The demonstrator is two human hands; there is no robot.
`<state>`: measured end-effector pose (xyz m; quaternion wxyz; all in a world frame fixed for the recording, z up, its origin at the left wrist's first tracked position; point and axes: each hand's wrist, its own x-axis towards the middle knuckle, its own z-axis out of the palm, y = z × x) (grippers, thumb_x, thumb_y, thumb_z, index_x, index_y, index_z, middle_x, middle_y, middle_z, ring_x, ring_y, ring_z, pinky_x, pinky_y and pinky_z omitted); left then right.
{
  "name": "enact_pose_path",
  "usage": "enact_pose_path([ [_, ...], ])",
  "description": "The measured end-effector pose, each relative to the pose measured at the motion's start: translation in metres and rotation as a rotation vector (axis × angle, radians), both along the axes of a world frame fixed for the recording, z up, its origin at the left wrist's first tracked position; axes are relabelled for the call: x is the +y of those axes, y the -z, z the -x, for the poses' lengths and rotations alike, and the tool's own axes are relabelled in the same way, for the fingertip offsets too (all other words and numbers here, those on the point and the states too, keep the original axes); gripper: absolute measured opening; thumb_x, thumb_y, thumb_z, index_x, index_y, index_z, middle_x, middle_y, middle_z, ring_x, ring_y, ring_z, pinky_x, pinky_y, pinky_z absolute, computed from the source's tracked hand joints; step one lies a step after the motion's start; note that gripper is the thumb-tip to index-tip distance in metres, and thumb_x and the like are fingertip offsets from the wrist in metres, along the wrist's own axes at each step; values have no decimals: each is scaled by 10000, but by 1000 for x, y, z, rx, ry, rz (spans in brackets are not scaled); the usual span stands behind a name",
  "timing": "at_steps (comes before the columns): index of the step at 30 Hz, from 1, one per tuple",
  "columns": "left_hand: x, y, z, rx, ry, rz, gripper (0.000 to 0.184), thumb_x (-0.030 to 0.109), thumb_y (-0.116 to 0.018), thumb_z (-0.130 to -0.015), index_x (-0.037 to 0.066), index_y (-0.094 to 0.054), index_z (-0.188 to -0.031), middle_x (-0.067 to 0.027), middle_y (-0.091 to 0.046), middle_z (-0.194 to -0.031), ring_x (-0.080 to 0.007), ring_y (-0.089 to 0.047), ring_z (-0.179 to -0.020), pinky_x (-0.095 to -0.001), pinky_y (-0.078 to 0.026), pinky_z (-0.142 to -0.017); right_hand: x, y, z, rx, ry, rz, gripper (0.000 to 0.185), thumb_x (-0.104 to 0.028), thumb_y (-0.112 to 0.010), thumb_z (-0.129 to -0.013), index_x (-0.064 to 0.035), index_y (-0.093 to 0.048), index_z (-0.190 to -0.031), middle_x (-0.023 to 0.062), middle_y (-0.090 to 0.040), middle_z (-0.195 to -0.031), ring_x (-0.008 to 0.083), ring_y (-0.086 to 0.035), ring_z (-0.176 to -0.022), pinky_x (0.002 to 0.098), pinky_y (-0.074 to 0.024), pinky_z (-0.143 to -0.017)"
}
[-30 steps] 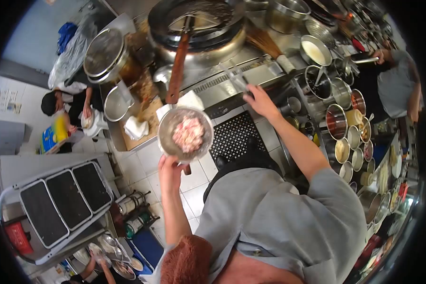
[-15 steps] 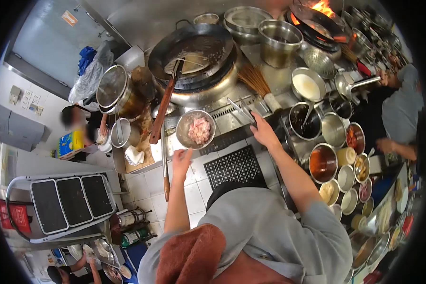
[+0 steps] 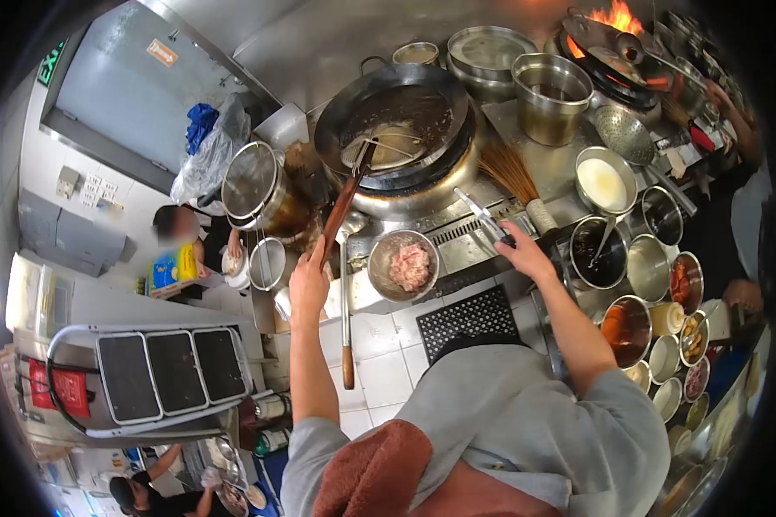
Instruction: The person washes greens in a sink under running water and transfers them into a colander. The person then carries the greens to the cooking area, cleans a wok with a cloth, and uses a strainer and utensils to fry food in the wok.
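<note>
My left hand (image 3: 309, 289) is closed around the dark wooden handle (image 3: 343, 211) of a wire skimmer. The skimmer's wire head (image 3: 386, 148) lies in a large black wok (image 3: 453, 90) on the burner. In my right hand (image 3: 526, 250) are slim metal tongs (image 3: 483, 215), pointing up and left toward the stove front. Between my hands, a steel bowl (image 3: 378, 269) at the stove edge holds pale pink raw minced or chopped meat (image 3: 410, 266). A long-handled ladle (image 3: 346, 302) lies just right of my left hand, its handle sticking out over the floor.
Left of the wok stands a pot with a strainer (image 3: 252, 177). A bamboo brush (image 3: 507, 172) and a deep steel pot (image 3: 552, 95) are to its right. Sauce and ingredient containers (image 3: 627, 332) line the right side. Flames (image 3: 616, 17) rise at another wok, near a co-worker's arm (image 3: 729, 108).
My left hand has moved from beside the meat bowl up and left onto the skimmer handle, and closed on it. My right hand still holds the tongs. The view has shifted.
</note>
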<state>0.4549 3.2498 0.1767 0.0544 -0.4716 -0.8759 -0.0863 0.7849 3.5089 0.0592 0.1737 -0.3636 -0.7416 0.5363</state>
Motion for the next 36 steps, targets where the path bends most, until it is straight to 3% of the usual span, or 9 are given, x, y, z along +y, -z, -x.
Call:
enact_pose_path([
  [4, -11, -13, 2, -137, -42, -15, 625, -7, -576, -775, 170, -463, -1364, -233, -610, -956, -407, -608, -848, -480, -499, -738, 0, -16, 3, -49, 70, 33, 530, -295, -598, -896, -57, -431, -1339, 204, -604, -1152, 276, -580, -1058, 350, -437, -911],
  [6, -15, 3, 8, -152, 3, -57, 629, -4, -579, -776, 174, -459, -1368, -237, -611, -968, -409, -609, -852, -479, -499, -743, 0, -31, 7, -116, 165, 266, 491, -287, -584, -903, -52, -471, -1319, 191, -637, -1082, 263, -596, -1018, 340, -447, -886],
  [7, -17, 10, 11, -158, 33, -99, 634, -1, -582, -777, 178, -456, -1372, -240, -611, -981, -412, -610, -856, -477, -500, -748, 5, -24, 9, -123, 172, 258, 491, -287, -584, -903, -52, -471, -1319, 191, -637, -1082, 263, -596, -1018, 340, -447, -886],
  [10, -14, 11, 9, -172, 26, -85, 634, 7, -585, -784, 186, -450, -1376, -257, -609, -981, -417, -613, -855, -472, -505, -757, 26, -7, 15, 136, 213, -286, 398, -252, -611, -877, -65, -583, -1226, 168, -671, -1007, 276, -646, -860, 357, -481, -795],
  [14, -13, -4, 7, -241, 12, -114, 619, 18, -608, -774, 180, -480, -1358, -279, -600, -897, -426, -613, -823, -479, -496, -737, 57, -82, 58, -73, 261, -741, 331, -219, -628, -849, -96, -631, -1155, 193, -658, -976, 352, -634, -900, 406, -497, -788],
  [22, -18, -18, 15, -388, 20, -196, 614, 2, -622, -749, 152, -508, -1334, -280, -618, -927, -433, -608, -861, -466, -481, -781, 128, -137, 129, -383, -82, -1341, 229, -158, -639, -780, -149, -686, -1004, 77, -671, -854, 264, -660, -817, 405, -531, -688],
  [36, -23, -21, 29, -431, 119, -259, 599, -18, -604, -723, 112, -533, -1303, -263, -627, -975, -432, -597, -905, -423, -472, -805, 149, -161, 175, -512, -450, -1514, 272, -91, -638, -699, -148, -700, -957, 69, -677, -801, 275, -673, -797, 397, -539, -671],
])
